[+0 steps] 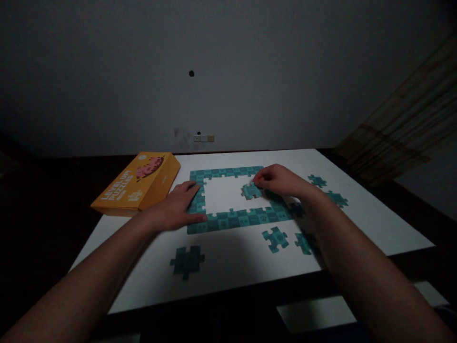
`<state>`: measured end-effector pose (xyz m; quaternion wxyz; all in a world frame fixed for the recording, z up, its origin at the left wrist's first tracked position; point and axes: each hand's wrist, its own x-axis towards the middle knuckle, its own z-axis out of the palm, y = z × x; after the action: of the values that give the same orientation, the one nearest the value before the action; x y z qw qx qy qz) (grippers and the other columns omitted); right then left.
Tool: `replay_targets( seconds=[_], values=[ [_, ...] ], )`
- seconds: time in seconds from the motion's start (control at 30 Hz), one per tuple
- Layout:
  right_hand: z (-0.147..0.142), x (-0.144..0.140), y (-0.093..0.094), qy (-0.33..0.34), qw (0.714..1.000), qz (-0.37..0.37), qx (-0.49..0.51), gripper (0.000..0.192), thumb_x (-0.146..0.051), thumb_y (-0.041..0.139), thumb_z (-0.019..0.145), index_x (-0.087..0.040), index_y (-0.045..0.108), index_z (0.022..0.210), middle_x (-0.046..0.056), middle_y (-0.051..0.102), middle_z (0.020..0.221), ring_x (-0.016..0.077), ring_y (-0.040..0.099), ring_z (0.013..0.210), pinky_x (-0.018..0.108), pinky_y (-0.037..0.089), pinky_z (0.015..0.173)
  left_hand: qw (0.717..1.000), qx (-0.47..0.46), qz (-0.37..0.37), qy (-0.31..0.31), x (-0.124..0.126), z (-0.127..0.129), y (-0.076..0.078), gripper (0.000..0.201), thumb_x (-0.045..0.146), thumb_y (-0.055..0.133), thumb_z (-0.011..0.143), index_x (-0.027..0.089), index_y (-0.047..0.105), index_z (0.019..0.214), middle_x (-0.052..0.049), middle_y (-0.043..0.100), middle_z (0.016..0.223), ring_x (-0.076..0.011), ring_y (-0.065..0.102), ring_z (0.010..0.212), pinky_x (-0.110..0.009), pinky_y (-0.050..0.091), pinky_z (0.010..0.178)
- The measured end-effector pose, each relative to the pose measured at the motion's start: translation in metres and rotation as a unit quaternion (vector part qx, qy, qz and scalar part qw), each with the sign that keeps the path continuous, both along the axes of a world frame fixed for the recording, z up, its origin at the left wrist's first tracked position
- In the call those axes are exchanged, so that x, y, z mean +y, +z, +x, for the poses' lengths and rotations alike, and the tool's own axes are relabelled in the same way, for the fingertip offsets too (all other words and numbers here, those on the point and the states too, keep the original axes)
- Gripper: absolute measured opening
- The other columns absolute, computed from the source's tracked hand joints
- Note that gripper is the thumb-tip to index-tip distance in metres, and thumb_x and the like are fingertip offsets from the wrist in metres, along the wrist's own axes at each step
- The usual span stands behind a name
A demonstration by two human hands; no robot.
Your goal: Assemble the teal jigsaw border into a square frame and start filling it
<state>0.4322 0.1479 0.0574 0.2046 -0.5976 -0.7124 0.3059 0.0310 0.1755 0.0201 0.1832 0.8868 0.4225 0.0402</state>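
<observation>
A teal jigsaw frame lies on the white table, its middle still bare. My left hand rests flat on the frame's left edge, fingers spread. My right hand pinches a teal puzzle piece inside the frame near its upper right corner. Loose teal pieces lie around: one at the front left, two at the front right, and two at the far right.
An orange puzzle box sits at the table's back left corner, partly over the edge. A grey wall with a socket strip rises behind. A curtain hangs at the right. The room is dim.
</observation>
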Motion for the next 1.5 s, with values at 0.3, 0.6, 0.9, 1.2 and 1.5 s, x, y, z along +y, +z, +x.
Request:
replay_targets(
  seconds=[0.3,0.6,0.9,1.2,1.5],
  values=[
    [-0.05,0.018,-0.029,-0.009,1.0,0.012,-0.018,0.02,-0.036,0.073,0.094,-0.021,0.086,0.096,0.008,0.082,0.086,0.0252,0.07,0.081,0.037,0.049,0.073,1.0,0.002,0.003,0.015,-0.007,0.006,-0.004,0.114,0.075,0.083,0.09,0.025,0.042,0.184,-0.023,0.037,0.191,-0.0526,0.038,0.174,-0.07,0.038,0.141],
    [-0.031,0.006,-0.025,0.049,0.991,0.085,-0.092,0.041,-0.043,0.074,0.099,-0.019,0.086,0.129,0.017,0.081,0.114,0.0327,0.074,0.097,0.047,0.055,0.087,0.999,0.015,-0.019,0.027,-0.01,0.009,0.003,0.117,0.078,0.081,0.089,0.021,0.044,0.183,-0.022,0.034,0.192,-0.0514,0.036,0.176,-0.066,0.034,0.144],
    [-0.033,-0.001,-0.032,0.09,0.982,0.117,-0.117,0.036,-0.039,0.077,0.101,-0.021,0.084,0.131,0.019,0.074,0.124,0.0354,0.071,0.112,0.052,0.056,0.1,0.999,0.031,-0.019,0.022,-0.01,0.009,0.005,0.118,0.08,0.079,0.091,0.018,0.041,0.184,-0.024,0.032,0.193,-0.0511,0.033,0.177,-0.067,0.033,0.145],
    [-0.034,0.001,-0.033,0.097,0.976,0.135,-0.138,0.024,-0.038,0.079,0.101,-0.022,0.082,0.118,0.016,0.075,0.113,0.0336,0.07,0.107,0.048,0.055,0.094,1.0,0.021,-0.007,0.018,-0.009,0.007,0.001,0.116,0.076,0.082,0.092,0.017,0.043,0.183,-0.026,0.034,0.192,-0.0535,0.035,0.176,-0.07,0.034,0.143],
    [-0.034,0.0,-0.033,0.097,0.977,0.141,-0.125,0.02,-0.037,0.083,0.099,-0.025,0.082,0.115,0.014,0.075,0.113,0.0326,0.069,0.102,0.049,0.056,0.089,1.0,0.003,0.012,0.001,-0.006,0.002,-0.006,0.112,0.077,0.081,0.093,0.021,0.044,0.183,-0.026,0.037,0.19,-0.0531,0.039,0.173,-0.071,0.038,0.14]
  ],
)
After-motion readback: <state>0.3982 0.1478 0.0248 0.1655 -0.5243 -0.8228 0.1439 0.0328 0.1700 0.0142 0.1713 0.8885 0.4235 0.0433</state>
